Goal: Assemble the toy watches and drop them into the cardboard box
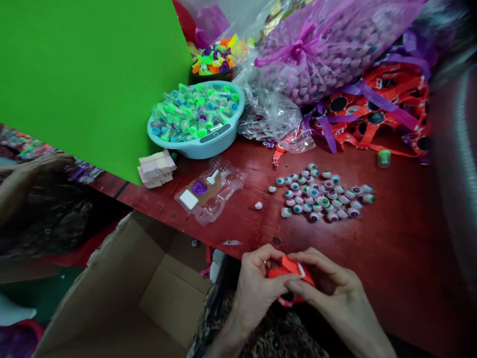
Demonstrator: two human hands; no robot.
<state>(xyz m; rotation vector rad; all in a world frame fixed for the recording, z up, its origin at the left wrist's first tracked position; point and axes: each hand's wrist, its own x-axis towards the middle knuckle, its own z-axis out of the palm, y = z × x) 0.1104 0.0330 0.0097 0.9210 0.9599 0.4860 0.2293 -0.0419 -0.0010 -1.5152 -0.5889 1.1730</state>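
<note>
The left hand (257, 291) and right hand (331, 288) grasp an orange plastic strap piece (292, 271) from either side, holding it just off the near edge of the red tabletop (376, 248), low and close to the body, apparently for a secure two-handed hold. Loose eyeball-shaped pieces (320, 194) lie spread in one layer, within easy view, well apart from a clear blister tray (210, 191). The fingers conceal most of the orange piece, so its exact form is hard to determine; it may be a toy watch.
</note>
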